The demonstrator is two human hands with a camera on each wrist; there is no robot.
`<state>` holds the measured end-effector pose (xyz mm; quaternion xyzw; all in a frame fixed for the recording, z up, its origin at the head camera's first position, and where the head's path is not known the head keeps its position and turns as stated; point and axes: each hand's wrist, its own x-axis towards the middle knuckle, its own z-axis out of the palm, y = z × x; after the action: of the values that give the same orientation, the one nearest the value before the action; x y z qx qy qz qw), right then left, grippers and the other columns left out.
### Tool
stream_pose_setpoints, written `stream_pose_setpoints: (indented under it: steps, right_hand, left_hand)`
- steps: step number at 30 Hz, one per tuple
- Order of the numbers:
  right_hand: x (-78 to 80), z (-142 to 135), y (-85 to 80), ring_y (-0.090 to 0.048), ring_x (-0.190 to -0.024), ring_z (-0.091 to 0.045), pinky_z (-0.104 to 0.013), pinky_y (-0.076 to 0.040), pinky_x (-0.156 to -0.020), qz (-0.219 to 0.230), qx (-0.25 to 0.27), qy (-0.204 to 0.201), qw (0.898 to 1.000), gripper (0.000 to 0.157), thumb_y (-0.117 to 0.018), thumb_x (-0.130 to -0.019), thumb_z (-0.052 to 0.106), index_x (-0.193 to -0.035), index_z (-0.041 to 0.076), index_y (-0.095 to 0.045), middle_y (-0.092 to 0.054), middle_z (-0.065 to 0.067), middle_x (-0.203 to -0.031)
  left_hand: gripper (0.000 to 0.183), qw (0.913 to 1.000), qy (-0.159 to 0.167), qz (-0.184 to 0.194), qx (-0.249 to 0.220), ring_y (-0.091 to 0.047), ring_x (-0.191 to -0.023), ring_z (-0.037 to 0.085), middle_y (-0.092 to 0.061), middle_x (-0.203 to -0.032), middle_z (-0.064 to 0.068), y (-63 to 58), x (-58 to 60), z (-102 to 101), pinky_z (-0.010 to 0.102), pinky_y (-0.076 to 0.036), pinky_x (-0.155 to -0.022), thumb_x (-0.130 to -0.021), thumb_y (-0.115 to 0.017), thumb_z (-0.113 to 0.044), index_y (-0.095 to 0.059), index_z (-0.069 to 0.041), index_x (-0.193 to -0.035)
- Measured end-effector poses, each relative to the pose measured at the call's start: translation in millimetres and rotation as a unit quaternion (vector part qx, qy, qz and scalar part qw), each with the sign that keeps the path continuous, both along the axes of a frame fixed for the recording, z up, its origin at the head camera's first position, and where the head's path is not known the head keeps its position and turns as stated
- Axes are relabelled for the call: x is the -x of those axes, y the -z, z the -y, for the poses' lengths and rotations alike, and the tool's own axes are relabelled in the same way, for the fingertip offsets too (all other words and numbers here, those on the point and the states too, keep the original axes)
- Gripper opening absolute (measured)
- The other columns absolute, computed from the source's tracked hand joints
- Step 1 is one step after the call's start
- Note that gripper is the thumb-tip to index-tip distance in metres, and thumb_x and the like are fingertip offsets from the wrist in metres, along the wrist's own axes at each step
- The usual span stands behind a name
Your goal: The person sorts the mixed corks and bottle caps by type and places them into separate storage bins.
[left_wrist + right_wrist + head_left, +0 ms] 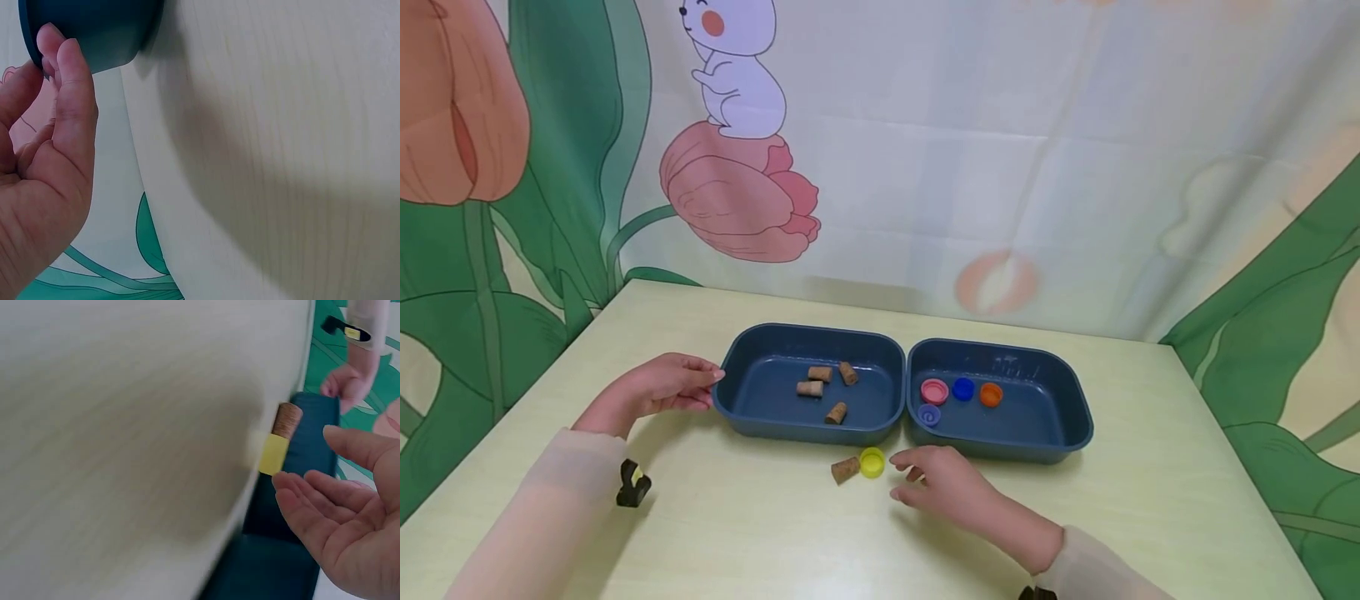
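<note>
My left hand (673,383) pinches the left end of a dark blue tray (808,429), thumb at the rim and fingertips against the outer wall (115,47). Several corks (837,413) lie in that tray. Just in front of it, on the table, a cork (845,470) lies on its side against a yellow bottle cap (872,462). To the right of this cap hovers my right hand (947,487), thumb and fingers parted, nothing between them. In the right wrist view its fingertips overlap the tray close by the yellow cap (274,454).
A second dark blue tray (1045,450) stands against the first one's right side. Inside are a pink cap (934,392), a blue cap (963,388), an orange cap (991,394) and a purple cap (928,415). Behind the pale table (760,525) hangs a printed curtain (910,167).
</note>
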<state>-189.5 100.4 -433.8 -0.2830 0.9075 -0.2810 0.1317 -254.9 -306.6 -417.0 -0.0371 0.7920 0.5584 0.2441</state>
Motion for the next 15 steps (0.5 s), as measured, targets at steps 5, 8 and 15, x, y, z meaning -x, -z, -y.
stream_pose_setpoints:
  steps: [5,8,15]
  right_hand:
    - [4.4,14,7.4,-0.067,-0.084,-0.020,-0.033,-0.058,-0.075,-0.049,-0.029,0.009,0.998,0.040,-0.078,-0.083,0.019,-0.118,0.001,-0.068,-0.074,-0.011,-0.102]
    - [6.6,21,11.6,-0.061,-0.076,-0.016,-0.029,-0.055,-0.070,-0.092,-0.055,0.004,0.994,0.036,-0.079,-0.083,0.019,-0.113,0.002,-0.068,-0.072,-0.007,-0.092]
    - [11.5,29,15.5,-0.064,-0.077,-0.018,-0.030,-0.056,-0.072,-0.141,-0.084,0.010,0.986,0.028,-0.079,-0.083,0.022,-0.103,0.004,-0.070,-0.073,-0.006,-0.089]
  left_hand:
    - [0.037,1.0000,-0.001,0.002,0.000,-0.064,-0.071,0.007,-0.065,-0.077,-0.005,0.1,0.6,1,0.021,-0.060,-0.074,-0.103,-0.052,-0.021,-0.050,0.009,-0.125]
    - [0.038,1.0000,0.002,-0.002,0.000,-0.064,-0.072,0.007,-0.065,-0.078,-0.005,0.2,0.6,1,0.022,-0.060,-0.074,-0.103,-0.052,-0.021,-0.050,0.009,-0.125]
    - [0.039,1.0000,0.004,0.000,-0.001,-0.063,-0.071,0.007,-0.064,-0.077,-0.005,1.2,1.0,2,0.022,-0.060,-0.074,-0.103,-0.052,-0.021,-0.049,0.009,-0.127]
